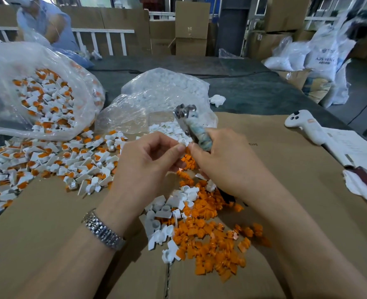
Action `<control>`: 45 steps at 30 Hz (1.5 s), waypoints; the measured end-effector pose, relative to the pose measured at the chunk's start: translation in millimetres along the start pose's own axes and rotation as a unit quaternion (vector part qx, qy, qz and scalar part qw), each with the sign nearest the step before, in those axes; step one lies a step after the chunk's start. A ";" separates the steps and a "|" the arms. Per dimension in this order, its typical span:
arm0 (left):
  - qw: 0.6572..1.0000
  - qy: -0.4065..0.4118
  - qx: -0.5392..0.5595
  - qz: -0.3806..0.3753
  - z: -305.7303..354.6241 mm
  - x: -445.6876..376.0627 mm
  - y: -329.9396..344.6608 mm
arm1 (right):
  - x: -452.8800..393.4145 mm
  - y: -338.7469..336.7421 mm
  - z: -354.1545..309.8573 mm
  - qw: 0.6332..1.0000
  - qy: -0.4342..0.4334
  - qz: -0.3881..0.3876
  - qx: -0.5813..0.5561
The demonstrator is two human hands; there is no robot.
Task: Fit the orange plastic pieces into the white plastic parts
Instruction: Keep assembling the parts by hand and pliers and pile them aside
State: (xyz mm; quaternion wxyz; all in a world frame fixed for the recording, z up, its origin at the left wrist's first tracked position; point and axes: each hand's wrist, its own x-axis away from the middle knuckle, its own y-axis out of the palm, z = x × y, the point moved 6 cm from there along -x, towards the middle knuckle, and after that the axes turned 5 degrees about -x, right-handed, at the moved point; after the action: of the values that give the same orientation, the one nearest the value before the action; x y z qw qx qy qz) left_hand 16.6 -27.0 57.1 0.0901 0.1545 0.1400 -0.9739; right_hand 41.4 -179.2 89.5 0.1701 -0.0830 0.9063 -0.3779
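My left hand (150, 160) is raised over the cardboard and pinches a small white plastic part (181, 145) between thumb and fingers. My right hand (223, 162) meets it fingertip to fingertip and grips a metal tool with a wrapped handle (196, 131); the tool's silver head (184, 112) points up. Below my hands lies a heap of loose orange pieces (212, 244), with several loose white parts (167, 214) mixed in at its left. Whether an orange piece is between my fingers is hidden.
Assembled white-and-orange parts (48, 160) are spread at the left and fill a clear bag (44, 98). A clear bag of white parts (165, 93) stands behind my hands. A white controller (303, 126) and papers (355, 147) lie at the right. Another person (46, 22) stands far left.
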 end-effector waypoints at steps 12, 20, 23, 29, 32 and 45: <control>0.978 -0.076 0.195 0.008 -9.1 -3.7 -7.9 | 2.3 -13.3 2.4 0.997 0.031 0.006 -0.075; 0.970 -0.117 0.211 -0.025 -15.0 -5.9 -5.3 | -20.5 -12.5 73.1 0.979 0.127 0.000 0.159; 0.973 -0.124 0.191 -0.038 -16.7 -4.1 -4.3 | -22.3 1.1 81.2 0.966 0.149 -0.031 0.208; 0.975 -0.136 0.165 -0.054 -18.4 -4.1 -2.6 | -19.9 10.9 81.6 0.945 0.155 -0.061 0.280; 0.978 -0.142 0.148 -0.049 -19.3 -4.1 -5.0 | -21.8 5.1 58.8 0.966 0.059 -0.002 0.250; 0.991 -0.126 0.046 -0.018 -19.7 -4.7 -9.7 | -3.7 13.2 -3.7 0.982 -0.185 -0.029 0.030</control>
State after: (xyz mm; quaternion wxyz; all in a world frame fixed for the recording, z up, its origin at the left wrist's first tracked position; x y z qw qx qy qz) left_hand 24.3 -11.3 43.0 0.0819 0.0318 0.0852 -0.9925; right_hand 43.2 -166.6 83.4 0.3265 -0.1721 0.8445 -0.3881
